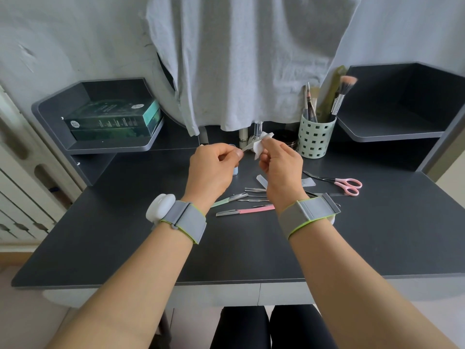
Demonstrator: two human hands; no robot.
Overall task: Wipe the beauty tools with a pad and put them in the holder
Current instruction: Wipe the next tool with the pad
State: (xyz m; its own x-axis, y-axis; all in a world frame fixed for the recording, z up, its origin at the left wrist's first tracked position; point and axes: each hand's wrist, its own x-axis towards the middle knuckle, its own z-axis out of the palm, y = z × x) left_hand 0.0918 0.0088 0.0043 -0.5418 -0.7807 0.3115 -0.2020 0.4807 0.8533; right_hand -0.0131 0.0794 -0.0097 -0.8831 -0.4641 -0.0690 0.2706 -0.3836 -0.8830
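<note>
Wiping under way: our left hand (214, 163) pinches a slim tool (247, 146) while our right hand (279, 159) clamps the pad (260, 144) around it, just left of the holder (314, 139). Next, we judge, comes dropping it into the holder.

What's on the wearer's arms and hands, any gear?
Both forearms are bare, no sleeves or gloves. Each wrist carries a grey fabric band with lime-green edging; the right band matches. A rounded white pod sits on the outer side of the left band. No cables or markings are visible.
</note>
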